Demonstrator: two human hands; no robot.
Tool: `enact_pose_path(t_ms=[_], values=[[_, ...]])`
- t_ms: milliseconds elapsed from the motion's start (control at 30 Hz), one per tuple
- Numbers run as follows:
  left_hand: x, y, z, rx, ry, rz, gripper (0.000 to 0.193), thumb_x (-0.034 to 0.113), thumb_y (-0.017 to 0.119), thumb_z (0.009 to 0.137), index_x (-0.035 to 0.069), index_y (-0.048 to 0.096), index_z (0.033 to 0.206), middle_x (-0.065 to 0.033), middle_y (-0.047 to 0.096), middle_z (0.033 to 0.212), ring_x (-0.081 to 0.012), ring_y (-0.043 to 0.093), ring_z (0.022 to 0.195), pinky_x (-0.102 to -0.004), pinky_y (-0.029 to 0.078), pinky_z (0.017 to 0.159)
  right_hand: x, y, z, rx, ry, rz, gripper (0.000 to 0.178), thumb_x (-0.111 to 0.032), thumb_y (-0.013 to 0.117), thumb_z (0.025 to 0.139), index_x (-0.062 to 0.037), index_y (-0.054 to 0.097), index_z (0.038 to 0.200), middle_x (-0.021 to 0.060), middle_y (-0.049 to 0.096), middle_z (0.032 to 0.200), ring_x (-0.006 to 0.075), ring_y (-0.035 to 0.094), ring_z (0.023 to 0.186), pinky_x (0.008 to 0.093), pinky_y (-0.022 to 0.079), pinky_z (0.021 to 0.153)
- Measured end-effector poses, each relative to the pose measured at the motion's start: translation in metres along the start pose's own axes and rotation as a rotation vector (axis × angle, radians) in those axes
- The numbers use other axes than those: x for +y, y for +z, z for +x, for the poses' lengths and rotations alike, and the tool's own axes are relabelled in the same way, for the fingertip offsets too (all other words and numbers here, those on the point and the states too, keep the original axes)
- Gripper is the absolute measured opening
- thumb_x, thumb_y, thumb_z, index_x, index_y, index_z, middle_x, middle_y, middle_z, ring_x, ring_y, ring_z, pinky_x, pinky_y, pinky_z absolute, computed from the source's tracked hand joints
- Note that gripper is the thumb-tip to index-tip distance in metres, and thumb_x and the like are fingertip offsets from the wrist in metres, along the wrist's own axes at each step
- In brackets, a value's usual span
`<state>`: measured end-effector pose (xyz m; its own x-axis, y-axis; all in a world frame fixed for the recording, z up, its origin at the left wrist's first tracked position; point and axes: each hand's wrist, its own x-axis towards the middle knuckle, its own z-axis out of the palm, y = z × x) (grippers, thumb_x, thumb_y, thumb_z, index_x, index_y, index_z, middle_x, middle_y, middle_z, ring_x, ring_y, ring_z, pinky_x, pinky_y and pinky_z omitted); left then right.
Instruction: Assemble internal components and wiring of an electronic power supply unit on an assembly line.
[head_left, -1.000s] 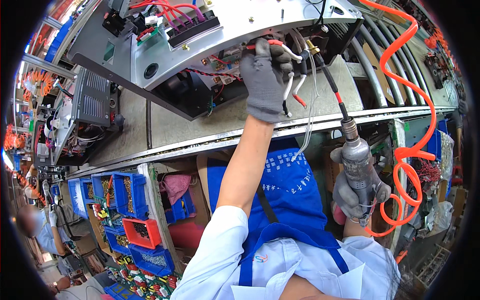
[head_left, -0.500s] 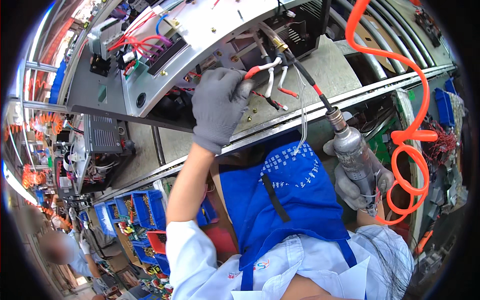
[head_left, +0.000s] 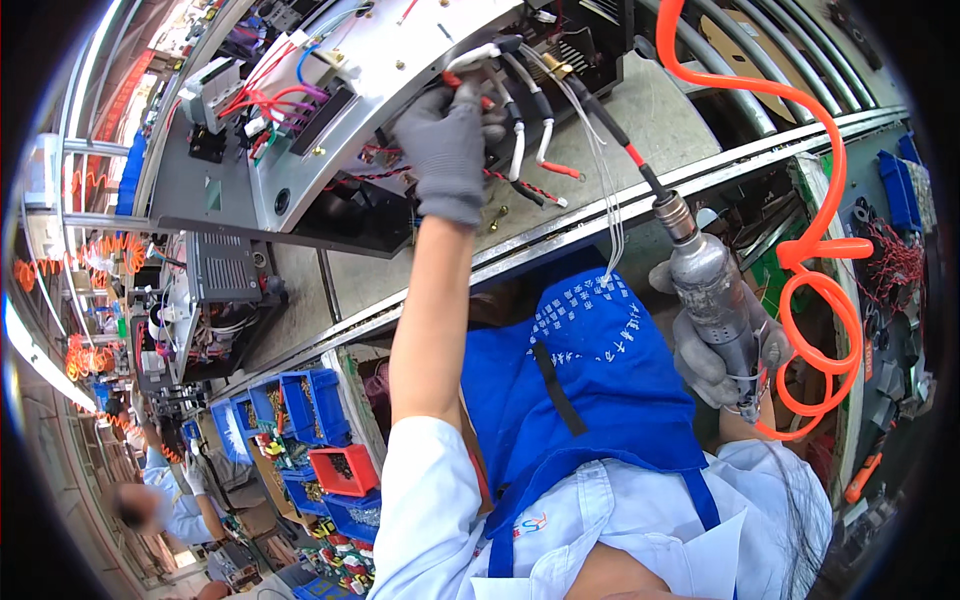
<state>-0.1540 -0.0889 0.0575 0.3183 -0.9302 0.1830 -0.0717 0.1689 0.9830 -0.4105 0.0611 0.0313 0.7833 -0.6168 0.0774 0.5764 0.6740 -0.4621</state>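
Note:
My left hand (head_left: 445,140), in a grey glove, reaches to the open front of a metal equipment chassis (head_left: 372,92). Its fingers are closed on a thick white cable (head_left: 470,60) with a red sleeve; they partly hide its end. My right hand (head_left: 700,355), also gloved, grips a silver air screwdriver (head_left: 708,285) at the lower right. The driver's long black shaft (head_left: 612,128), banded in red, slants up to the left beside the chassis opening. Other white cables (head_left: 517,150) with black and red sleeves hang over the bench edge, near a twisted red-black wire pair.
An orange coiled air hose (head_left: 835,140) loops down the right side to the driver. Metal rollers (head_left: 800,70) lie beyond the bench (head_left: 650,130). Blue parts bins (head_left: 325,405) and a red bin (head_left: 345,470) stand lower left. Another person (head_left: 175,500) works at the far left.
My left hand has moved up and slightly right, carrying the cable closer to the chassis opening. My right hand and the driver have barely shifted.

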Motion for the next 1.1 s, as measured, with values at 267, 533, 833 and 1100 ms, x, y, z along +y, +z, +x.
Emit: enact_pose_path(t_ms=[267,533,833,1100], values=[[0.049,-0.034,-0.003,-0.328,0.669,1.016,0.024,0.013,0.068,0.083,0.006,0.064,0.106,-0.0137,0.07,0.086,-0.0242,0.069,0.071,-0.0348,0.054,0.067,0.008,0.014,0.022,0.041,0.043,-0.055,0.099,-0.028,0.079,0.065,0.0036,0.027,0.143,0.0146,0.059,0.076,0.0193,0.058,0.047,0.0269,0.048,0.039],[0.115,-0.024,0.034,-0.769,0.744,1.773,0.026,0.021,0.071,0.079,0.013,0.066,0.103,-0.0131,0.067,0.095,-0.0295,0.065,0.092,-0.0398,0.051,0.072,0.044,0.003,-0.002,0.177,0.139,-0.142,0.101,-0.047,0.079,0.061,-0.0004,0.036,0.139,0.01,0.057,0.071,0.0134,0.053,0.043,0.0234,0.044,0.036],[0.077,-0.003,0.082,-0.953,1.704,0.546,0.049,0.032,0.066,0.056,0.014,0.07,0.102,-0.0114,0.055,0.115,-0.0301,0.046,0.117,-0.0484,0.032,0.101,0.049,0.005,0.011,0.238,0.187,-0.173,0.102,-0.057,0.078,0.06,-0.0027,0.04,0.137,0.0095,0.056,0.073,0.014,0.053,0.043,0.0219,0.043,0.037],[0.062,-0.025,0.091,-0.875,1.671,0.526,0.055,0.028,0.063,0.057,0.014,0.066,0.11,-0.0137,0.057,0.122,-0.0325,0.044,0.125,-0.0494,0.028,0.106,0.057,0.001,0.029,0.208,0.203,-0.181,0.1,-0.054,0.079,0.062,-0.0022,0.04,0.137,0.0093,0.055,0.073,0.014,0.054,0.044,0.0217,0.041,0.038]])
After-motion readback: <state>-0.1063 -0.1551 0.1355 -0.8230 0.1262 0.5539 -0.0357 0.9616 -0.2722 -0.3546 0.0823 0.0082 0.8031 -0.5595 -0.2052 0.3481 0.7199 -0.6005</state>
